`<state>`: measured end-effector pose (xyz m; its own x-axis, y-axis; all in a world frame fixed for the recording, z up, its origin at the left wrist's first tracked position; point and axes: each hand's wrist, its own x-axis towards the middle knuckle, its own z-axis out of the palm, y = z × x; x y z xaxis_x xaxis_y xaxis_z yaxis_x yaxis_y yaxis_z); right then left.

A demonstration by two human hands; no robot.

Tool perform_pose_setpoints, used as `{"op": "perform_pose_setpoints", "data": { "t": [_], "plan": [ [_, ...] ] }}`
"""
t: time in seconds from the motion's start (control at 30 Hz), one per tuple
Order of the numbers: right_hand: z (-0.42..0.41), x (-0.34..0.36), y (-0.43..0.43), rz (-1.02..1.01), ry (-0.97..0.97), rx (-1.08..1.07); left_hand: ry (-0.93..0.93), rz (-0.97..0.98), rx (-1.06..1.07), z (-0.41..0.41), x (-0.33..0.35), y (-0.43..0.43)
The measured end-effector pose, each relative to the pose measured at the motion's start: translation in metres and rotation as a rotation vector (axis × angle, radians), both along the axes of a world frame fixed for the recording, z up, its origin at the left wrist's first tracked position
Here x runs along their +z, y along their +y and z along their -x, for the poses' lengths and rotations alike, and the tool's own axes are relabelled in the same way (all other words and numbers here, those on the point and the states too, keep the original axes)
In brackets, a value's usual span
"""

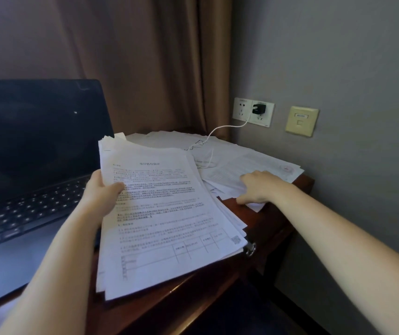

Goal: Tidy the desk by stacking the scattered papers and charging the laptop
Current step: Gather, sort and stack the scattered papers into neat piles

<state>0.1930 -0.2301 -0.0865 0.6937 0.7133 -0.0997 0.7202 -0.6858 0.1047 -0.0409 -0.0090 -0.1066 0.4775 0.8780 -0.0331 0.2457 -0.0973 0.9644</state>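
**Grip: left hand (99, 192) clamping the paper stack (169, 213), right hand (261, 187) on loose sheets (242, 163)**

Beside the open laptop (36, 141), cut off at left, the left hand is holding the fanned paper stack, which is overhanging the desk (254, 221) front; sheets may be slipping out. The right hand is pressing the loose sheets; whether it is pinching one is unclear. Pulling them risks dragging the white charger cable (217, 129) lying across them, its free end vanishing among paper.

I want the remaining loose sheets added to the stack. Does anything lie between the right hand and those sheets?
Nothing at the nearest sheets: the right hand rests on them. Farther back, a white cable from the black charger lies on top of the loose sheets. The left hand holds the stack.
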Motion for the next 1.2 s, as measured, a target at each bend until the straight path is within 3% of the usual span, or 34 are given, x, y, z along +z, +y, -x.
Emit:
{"op": "perform_pose_setpoints", "data": {
  "t": [0.2,0.5,0.7,0.83,0.97,1.03,1.13,1.2],
  "plan": [
    [-0.013,-0.012,-0.004,-0.044,-0.217,-0.016,-0.019,0.012,0.006,-0.002,-0.003,-0.001],
    [-0.043,-0.013,-0.074,-0.513,-0.295,-0.168,-0.013,0.079,-0.039,-0.002,-0.003,0.004],
    [0.015,0.006,-0.089,-0.799,-0.348,0.201,0.038,0.075,-0.126,-0.006,0.002,-0.01],
    [0.058,0.005,-0.065,-0.717,-0.369,0.541,0.083,0.068,-0.138,-0.006,0.004,-0.014],
    [0.081,-0.003,-0.042,-0.462,-0.139,0.608,-0.15,0.3,-0.032,-0.008,0.002,-0.008],
    [0.085,-0.003,-0.038,-0.348,0.052,0.561,-0.188,0.331,-0.099,-0.009,0.004,-0.008],
    [0.086,0.003,-0.039,-0.418,0.21,0.536,-0.105,0.259,-0.12,-0.007,0.003,-0.01],
    [0.084,0.009,-0.043,-0.565,0.405,0.432,0.06,0.125,-0.067,-0.007,-0.001,-0.009]
  ]
}}
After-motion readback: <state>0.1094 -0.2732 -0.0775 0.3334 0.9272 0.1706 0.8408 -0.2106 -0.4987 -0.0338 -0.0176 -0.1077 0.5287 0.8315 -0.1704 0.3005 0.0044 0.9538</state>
